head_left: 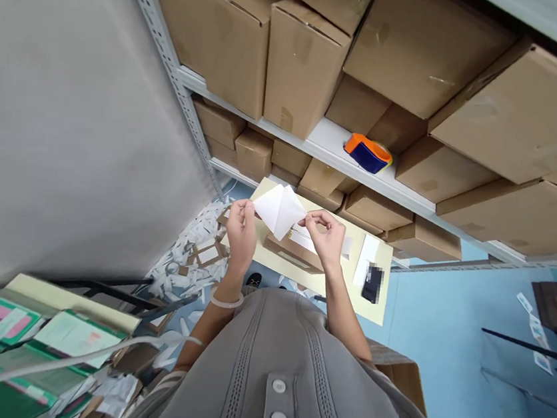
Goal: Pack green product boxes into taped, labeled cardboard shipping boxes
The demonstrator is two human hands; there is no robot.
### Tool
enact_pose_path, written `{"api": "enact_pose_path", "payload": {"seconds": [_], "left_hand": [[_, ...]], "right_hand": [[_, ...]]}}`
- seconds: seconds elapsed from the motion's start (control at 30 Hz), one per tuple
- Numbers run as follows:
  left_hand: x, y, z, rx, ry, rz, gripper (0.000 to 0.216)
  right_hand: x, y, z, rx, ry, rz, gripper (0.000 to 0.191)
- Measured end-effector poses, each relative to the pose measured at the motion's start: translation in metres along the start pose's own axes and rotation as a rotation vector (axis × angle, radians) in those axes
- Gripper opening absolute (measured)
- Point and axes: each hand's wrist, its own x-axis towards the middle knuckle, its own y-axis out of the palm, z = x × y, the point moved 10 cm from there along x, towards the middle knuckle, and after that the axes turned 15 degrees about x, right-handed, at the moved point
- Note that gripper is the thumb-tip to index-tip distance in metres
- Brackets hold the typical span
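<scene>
A creased white sheet of paper [278, 209] is stretched between my two hands above the table. My left hand [243, 226] pinches its left corner between thumb and fingers. At the opposite corner, my right hand [324, 234] grips it with thumb and forefinger. Below the paper lies a brown cardboard box [293, 254] with a white label [304, 237] on top, partly covered by the paper and my right hand.
The box rests on a pale yellow table [349, 297] with a phone [373, 283] at its right. Shelves hold many cardboard boxes [305, 64] and an orange and blue tape dispenser [368, 153]. Paper scraps [175, 271] litter the floor. Green boxes [14, 367] stand lower left.
</scene>
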Motion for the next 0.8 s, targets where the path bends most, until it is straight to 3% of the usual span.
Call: {"api": "enact_pose_path", "payload": {"seconds": [0.27, 0.43, 0.53, 0.67, 0.8], "left_hand": [[0.005, -0.105, 0.036, -0.165, -0.08, -0.453, 0.026], [-0.012, -0.18, 0.057, -0.124, -0.098, -0.719, 0.026], [-0.025, -0.221, 0.07, -0.115, -0.117, -0.854, 0.023], [-0.035, -0.249, 0.075, -0.072, -0.146, -0.914, 0.023], [-0.038, -0.251, 0.068, -0.054, -0.116, -0.882, 0.025]], "right_hand": [[0.034, 0.041, 0.009, 0.068, -0.063, 0.026, 0.01], [0.057, 0.075, 0.016, 0.159, -0.103, 0.053, 0.011], [0.067, 0.107, 0.015, 0.178, -0.106, 0.121, 0.012], [0.067, 0.175, 0.003, 0.048, -0.09, 0.315, 0.013], [0.058, 0.247, -0.018, -0.177, -0.081, 0.478, 0.015]]}}
